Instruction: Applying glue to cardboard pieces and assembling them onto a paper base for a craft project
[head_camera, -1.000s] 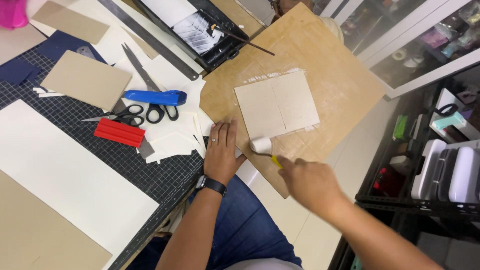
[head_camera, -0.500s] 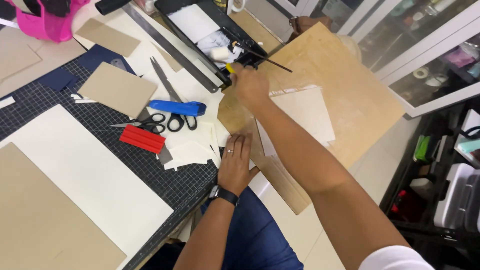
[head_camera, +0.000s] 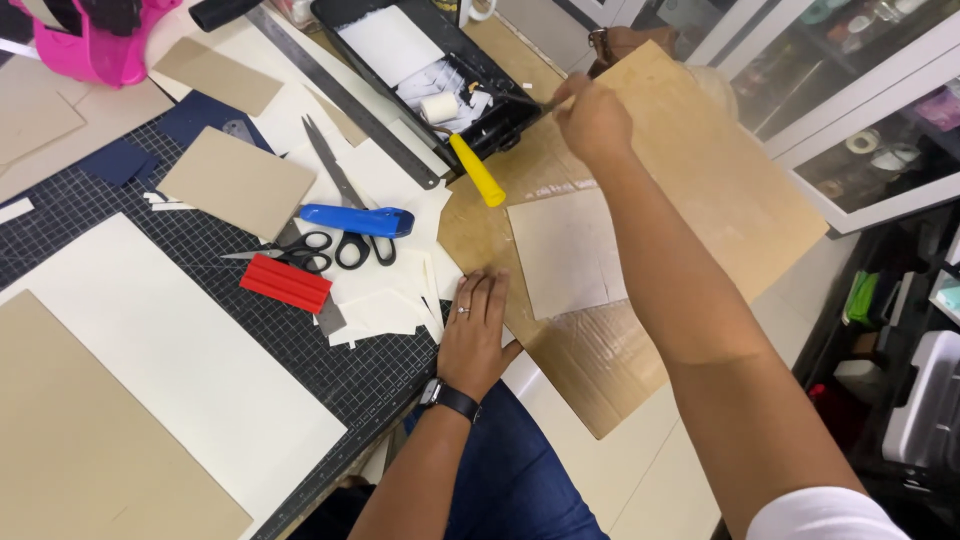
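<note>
The right hand (head_camera: 592, 118) pinched a thin brush handle (head_camera: 505, 95) slanting into the black tray (head_camera: 500, 128), just beyond the grey board (head_camera: 565, 250), while the left hand (head_camera: 475, 330) lay flat nearer.

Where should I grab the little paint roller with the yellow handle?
Probably by the yellow handle. It sticks out of the black tray toward the brown board, so come from the board side. The white roller end sits inside the tray.
</note>
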